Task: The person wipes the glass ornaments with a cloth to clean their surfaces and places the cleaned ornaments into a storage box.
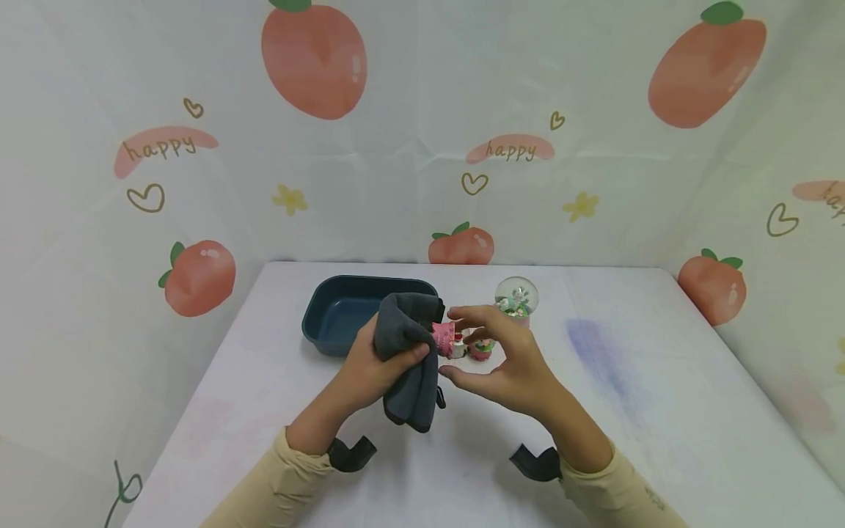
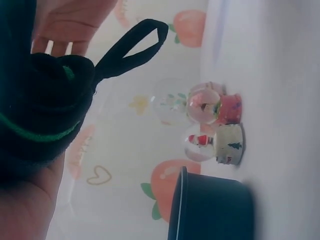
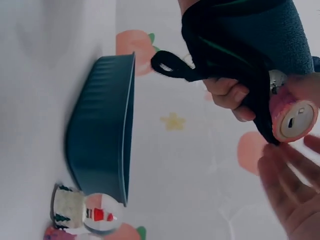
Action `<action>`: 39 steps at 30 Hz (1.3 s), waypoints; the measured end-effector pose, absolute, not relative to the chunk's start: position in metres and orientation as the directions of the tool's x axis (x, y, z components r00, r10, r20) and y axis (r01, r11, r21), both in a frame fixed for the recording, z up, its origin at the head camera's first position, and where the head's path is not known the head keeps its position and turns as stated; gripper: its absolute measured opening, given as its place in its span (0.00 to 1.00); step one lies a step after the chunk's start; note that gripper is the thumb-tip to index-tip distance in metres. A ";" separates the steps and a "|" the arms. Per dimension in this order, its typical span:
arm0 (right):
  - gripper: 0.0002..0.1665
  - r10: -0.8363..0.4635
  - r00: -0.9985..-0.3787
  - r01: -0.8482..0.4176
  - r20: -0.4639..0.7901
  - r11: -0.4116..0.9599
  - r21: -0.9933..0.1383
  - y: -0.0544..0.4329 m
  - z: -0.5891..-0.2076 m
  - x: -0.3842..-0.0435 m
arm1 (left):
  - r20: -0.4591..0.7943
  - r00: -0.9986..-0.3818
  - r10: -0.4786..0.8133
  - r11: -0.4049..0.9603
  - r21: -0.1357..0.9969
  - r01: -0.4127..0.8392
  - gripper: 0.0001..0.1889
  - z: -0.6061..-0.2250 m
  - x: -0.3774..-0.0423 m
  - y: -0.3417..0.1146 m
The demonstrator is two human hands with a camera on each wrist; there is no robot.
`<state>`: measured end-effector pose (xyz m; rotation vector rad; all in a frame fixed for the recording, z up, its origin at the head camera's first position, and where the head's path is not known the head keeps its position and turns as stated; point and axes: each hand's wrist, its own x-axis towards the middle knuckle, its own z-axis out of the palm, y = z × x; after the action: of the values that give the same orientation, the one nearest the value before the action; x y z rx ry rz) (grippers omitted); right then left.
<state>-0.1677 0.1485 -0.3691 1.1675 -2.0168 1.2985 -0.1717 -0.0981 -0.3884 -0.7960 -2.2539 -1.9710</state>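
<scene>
A dark grey-blue cloth [image 1: 412, 367] with a black edge and hanging loop is gripped in my left hand [image 1: 370, 370]. Folded inside it is a small snow globe with a pink base [image 1: 444, 337]; the cloth covers most of its dome. In the right wrist view the round white underside [image 3: 296, 121] of that base faces outward. My right hand [image 1: 508, 359] is spread beside the base, thumb and fingers apart with nothing held. Its fingertips [image 3: 282, 155] come close to the base and the cloth's edge.
A dark teal rectangular bin [image 1: 343, 282] stands at the back left. To its right are a white-based Santa snow globe [image 2: 230, 144], a pink-based snow globe [image 2: 231, 109] and a larger snow globe [image 1: 518, 297]. A printed curtain hangs behind the white table.
</scene>
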 end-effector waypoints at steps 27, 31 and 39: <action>0.35 -0.396 -0.538 -0.841 0.745 0.182 -0.510 0.148 -0.370 -0.166 | 0.359 -0.862 0.358 0.064 0.911 0.407 0.33 -0.388 -0.170 -0.097; 0.34 -0.405 -0.626 -0.774 0.667 0.220 -0.593 0.148 -0.373 -0.164 | 0.364 -0.863 0.349 0.065 0.910 0.410 0.33 -0.388 -0.170 -0.097; 0.37 -0.419 -0.484 -0.874 0.768 0.193 -0.445 0.145 -0.372 -0.166 | 0.376 -0.864 0.336 0.053 0.908 0.415 0.32 -0.388 -0.170 -0.097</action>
<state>-0.1664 0.1449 -0.3720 1.2047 -1.9902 1.2413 -0.1700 -0.0972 -0.3875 -0.7983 -2.2331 -1.9643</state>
